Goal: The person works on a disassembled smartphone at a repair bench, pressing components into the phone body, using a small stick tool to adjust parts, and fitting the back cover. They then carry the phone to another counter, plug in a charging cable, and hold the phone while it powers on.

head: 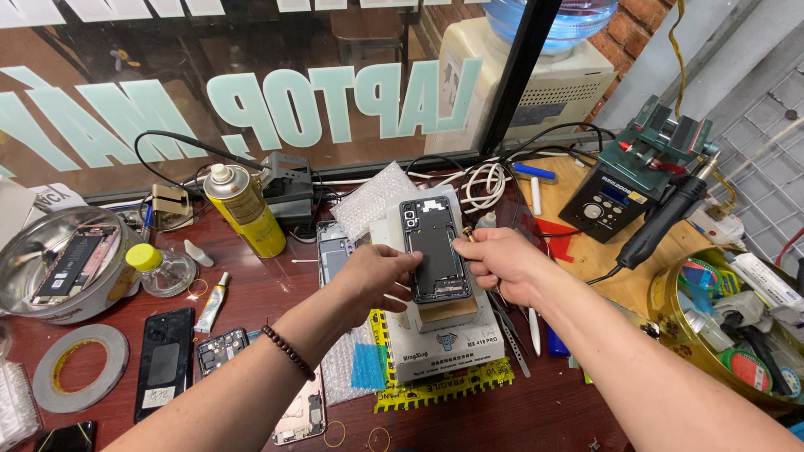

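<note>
The phone frame (435,249), dark and opened with its insides showing, lies at the centre of the bench on a white block (444,339). The left hand (375,274) comes in from seven o'clock and pinches the frame's left edge, thumb on top, fingers tucked under. The right hand (496,261) reaches from four o'clock; its fingers are drawn close together at the frame's right edge around something small and brassy, though I can't quite make out what it is. A bead bracelet (289,351) sits on the left wrist.

Out at ten o'clock from the frame stands a yellow can (243,209), upright. At nine o'clock, well apart, a metal bowl (33,289) holds another stripped phone. A tape roll (79,367) lies flat at eight o'clock, with a black phone (164,362) just beside it. At two o'clock a solder station (610,201) sits near the wall, its dark handpiece (666,219) propped alongside. Tweezers (511,335) lie at five o'clock, under the right forearm.
</note>
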